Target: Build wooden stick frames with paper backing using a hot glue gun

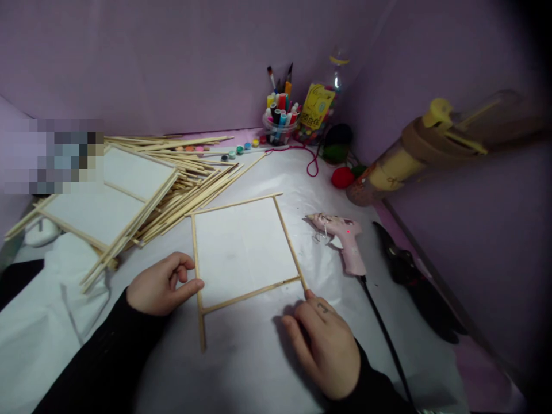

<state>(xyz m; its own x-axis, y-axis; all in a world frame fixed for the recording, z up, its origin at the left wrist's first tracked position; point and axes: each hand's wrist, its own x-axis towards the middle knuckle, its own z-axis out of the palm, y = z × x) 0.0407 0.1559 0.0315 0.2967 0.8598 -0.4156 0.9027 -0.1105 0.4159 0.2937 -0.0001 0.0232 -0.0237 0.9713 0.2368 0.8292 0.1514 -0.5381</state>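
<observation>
A square frame of thin wooden sticks (250,295) lies flat in front of me, a white sheet (241,247) filling its inside. Some stick ends run past the corners. My left hand (166,284) is at the left stick, its thumb over the wood and its curled fingers against the outer side. At the lower right corner, my right hand (325,342) has bent fingers on the protruding end of the right stick; its thumb is apart from the frame. A pink hot glue gun (345,236) lies on its side to the right, a small red light showing.
Loose wooden sticks (194,198) pile up at the back left, beside another white-panelled stick frame (129,215). Behind are a cup of markers (280,123), paint pots (240,150) and red yarn (342,177). A tumbler (388,167) and black pliers-like tool (405,264) are right. The glue gun's cord (388,339) trails forward.
</observation>
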